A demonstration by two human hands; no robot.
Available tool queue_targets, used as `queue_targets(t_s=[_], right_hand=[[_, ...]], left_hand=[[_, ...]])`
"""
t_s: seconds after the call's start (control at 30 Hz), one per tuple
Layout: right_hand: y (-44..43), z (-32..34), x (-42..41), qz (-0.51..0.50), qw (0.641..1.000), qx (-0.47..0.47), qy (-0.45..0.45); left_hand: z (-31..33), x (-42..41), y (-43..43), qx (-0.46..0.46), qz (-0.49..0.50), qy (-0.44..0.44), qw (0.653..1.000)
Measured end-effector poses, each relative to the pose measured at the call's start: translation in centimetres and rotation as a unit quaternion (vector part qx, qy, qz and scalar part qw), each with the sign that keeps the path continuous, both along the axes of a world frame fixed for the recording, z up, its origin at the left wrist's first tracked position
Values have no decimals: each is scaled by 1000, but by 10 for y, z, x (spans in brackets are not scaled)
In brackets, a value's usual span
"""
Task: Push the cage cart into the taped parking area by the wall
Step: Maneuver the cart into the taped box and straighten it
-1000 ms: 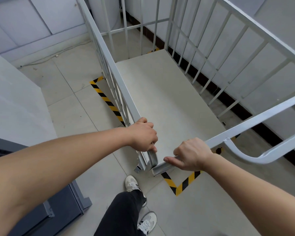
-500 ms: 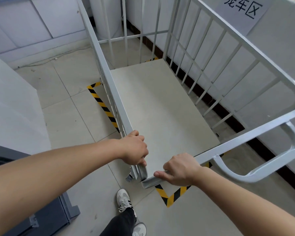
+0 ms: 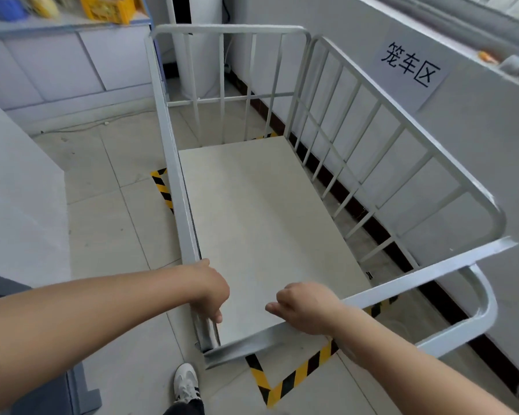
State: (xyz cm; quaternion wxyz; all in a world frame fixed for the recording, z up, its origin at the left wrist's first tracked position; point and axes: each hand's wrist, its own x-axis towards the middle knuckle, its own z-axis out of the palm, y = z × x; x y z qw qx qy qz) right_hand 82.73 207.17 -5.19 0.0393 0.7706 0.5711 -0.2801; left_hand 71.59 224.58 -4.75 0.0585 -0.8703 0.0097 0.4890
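Observation:
The grey metal cage cart [image 3: 354,163] with barred sides and a pale flat deck stands lengthwise along the right wall. Yellow-and-black floor tape [image 3: 285,381] marks a corner below the cart's near end, and more floor tape [image 3: 161,187] shows at its left side. My left hand [image 3: 212,290] is closed over the top rail of the left side, at the near corner. My right hand [image 3: 307,307] grips the near-end top rail just right of that corner. A paper sign [image 3: 411,65] with characters hangs on the wall above the cart.
A white wall [image 3: 477,151] with a dark skirting runs close along the cart's right side. A white block [image 3: 15,187] stands at the left, a dark grey cabinet [image 3: 57,393] below it. Counter units and a white column sit beyond the cart's far end. My shoe [image 3: 186,383] is near the tape.
The view has tilted up, showing the cart's far end and the wall sign. Both hands keep their hold near the corner while the cart lies a little further over the taped corner.

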Motion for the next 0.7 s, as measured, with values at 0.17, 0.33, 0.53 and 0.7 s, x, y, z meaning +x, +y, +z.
queue_targets(t_s=[0.17,0.33,0.53,0.7], right_hand=[[-42,-1,54,-9,1000,4,-17],[-94,0,107,-38,998,22,-38],[-140,-5,162,-2,995,43,-92],[-143,-5,166,33,995,45,-87]], left_hand=[[13,30,-39,-45,159,-36,986],[4,68,-98,-204,379,-136,892],[-19,84,-161,-239,446,-201,839],[-23,81,-168,-171,446,-218,851]])
